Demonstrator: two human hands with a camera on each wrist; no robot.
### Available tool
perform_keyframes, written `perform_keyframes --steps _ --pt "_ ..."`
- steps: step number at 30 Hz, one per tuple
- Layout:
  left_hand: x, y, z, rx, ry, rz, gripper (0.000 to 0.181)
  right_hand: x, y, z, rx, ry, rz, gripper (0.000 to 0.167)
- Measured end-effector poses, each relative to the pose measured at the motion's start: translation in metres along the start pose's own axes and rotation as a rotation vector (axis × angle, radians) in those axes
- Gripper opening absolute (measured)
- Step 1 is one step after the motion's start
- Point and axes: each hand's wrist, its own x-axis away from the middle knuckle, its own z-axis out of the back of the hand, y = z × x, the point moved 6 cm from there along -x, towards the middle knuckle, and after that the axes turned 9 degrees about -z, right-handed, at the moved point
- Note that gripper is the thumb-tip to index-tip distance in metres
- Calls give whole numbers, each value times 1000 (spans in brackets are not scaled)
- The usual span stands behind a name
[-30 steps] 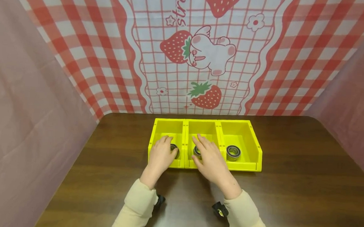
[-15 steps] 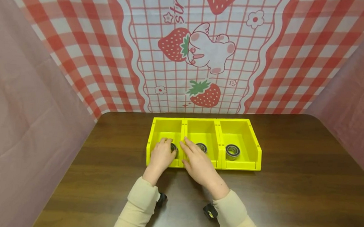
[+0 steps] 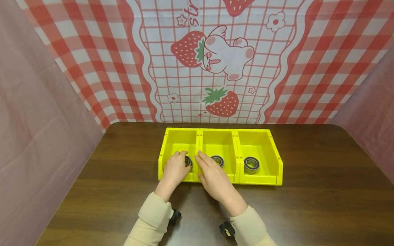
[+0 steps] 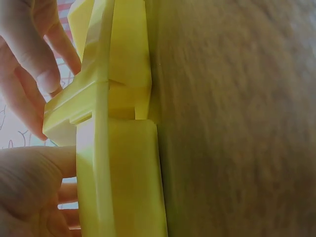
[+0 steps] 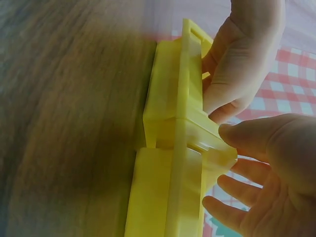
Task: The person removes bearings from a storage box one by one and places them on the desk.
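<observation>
In the head view my left hand (image 3: 174,169) reaches into the left bin of a yellow three-bin organizer (image 3: 261,179). Its thumb and index finger lie on either side of a dark ball bearing (image 3: 188,162) and pinch it; the bin wall hides this grip in both wrist views. My right hand (image 3: 214,179) is at the divider between the left and middle bins, its fingers fairly straight. The right wrist view has its thumb (image 5: 242,136) at the divider's front corner. Partly behind that hand, a second ball bearing (image 3: 218,161) lies in the middle bin.
A third ball bearing (image 3: 251,165) lies in the right bin. The organizer stands toward the back of a dark wooden table (image 3: 313,203). Behind it hangs a red-and-white strawberry cloth (image 3: 172,77), with pinkish curtains (image 3: 33,110) at both sides.
My right hand has shifted left from over the middle bearing to the divider, uncovering more of that bearing. The left hand stays at its bearing with barely any movement.
</observation>
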Motion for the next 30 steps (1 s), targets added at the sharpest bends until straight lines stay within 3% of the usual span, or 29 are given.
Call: perform_keyframes --steps 8,18,30 --pt "1 0 2 29 52 -26 46 -1 3 -3 -3 -9 -31 58" --pt "3 3 5 25 74 -44 37 -1 5 -7 -29 89 -12 55" --pt "9 9 25 28 124 -34 41 -4 11 -13 -78 62 -9 65"
